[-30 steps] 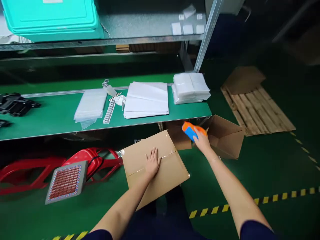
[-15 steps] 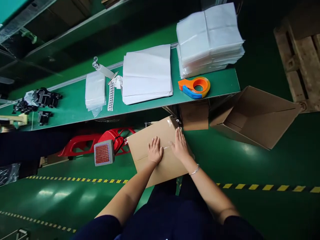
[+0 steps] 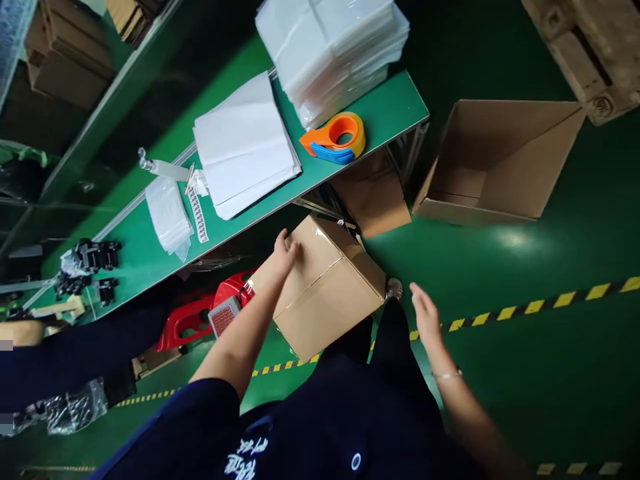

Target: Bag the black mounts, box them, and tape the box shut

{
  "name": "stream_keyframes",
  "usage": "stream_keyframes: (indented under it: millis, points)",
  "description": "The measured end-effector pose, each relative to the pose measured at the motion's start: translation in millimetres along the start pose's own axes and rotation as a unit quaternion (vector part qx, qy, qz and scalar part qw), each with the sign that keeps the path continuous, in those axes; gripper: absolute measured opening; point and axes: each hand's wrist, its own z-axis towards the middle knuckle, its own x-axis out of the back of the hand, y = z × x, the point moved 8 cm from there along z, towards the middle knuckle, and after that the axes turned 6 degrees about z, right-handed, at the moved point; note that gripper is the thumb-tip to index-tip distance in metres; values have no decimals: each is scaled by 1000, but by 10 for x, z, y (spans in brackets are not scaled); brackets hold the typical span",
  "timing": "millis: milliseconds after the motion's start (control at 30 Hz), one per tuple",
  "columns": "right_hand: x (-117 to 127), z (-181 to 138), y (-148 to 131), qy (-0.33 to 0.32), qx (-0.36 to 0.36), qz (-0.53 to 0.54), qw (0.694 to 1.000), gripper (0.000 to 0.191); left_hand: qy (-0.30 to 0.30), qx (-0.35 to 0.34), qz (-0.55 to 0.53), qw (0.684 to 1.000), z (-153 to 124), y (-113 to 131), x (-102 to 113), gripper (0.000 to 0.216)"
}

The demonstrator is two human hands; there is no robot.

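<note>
A closed cardboard box stands in front of me below the bench edge, with a strip of clear tape along its top seam. My left hand is over the box's far left part, empty, with its fingers apart; whether it touches the cardboard I cannot tell. Off the box's right side, my right hand hangs in the air with its fingers stretched out and nothing in it. An orange and blue tape dispenser lies on the bench near its right end.
On the green bench are a paper stack, bagged white sheets, clear bags and black parts. An open carton stands right, a pallet beyond. A red stool and another person's dark sleeve are left.
Both hands were flat on the box top. My right hand has lifted off to the right, and my left has shifted toward the far left edge. The view has turned and moved right.
</note>
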Motion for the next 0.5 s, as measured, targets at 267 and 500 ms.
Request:
stream_keyframes:
  millis: [267,500]
  points:
    - [-673,-383,570,53,-15,99,994,69,-123,-86,-83,985,793,496,-133,41]
    - [-773,-135,469,77,-17,189,979,49,-171,-65,-98,978,1002,597,-267,19]
